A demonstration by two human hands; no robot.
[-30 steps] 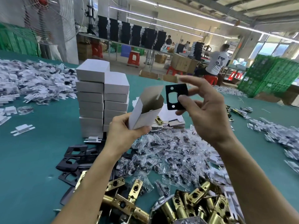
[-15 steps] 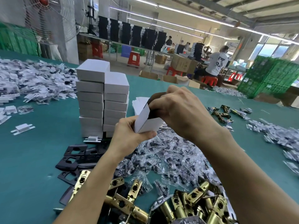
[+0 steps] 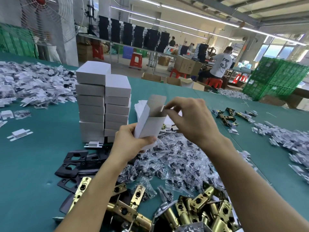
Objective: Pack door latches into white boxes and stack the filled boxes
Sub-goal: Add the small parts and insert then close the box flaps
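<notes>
Box-closing step: left hand [image 3: 132,143] grips the white box [image 3: 151,126], right hand [image 3: 189,118] pinches the end flap [image 3: 161,109] above it; folding inward likely follows.

Both forearms reach up from the lower frame. At centre, the left hand [image 3: 132,141] grips the box [image 3: 150,124] and the right hand [image 3: 192,118] pinches its top.
</notes>
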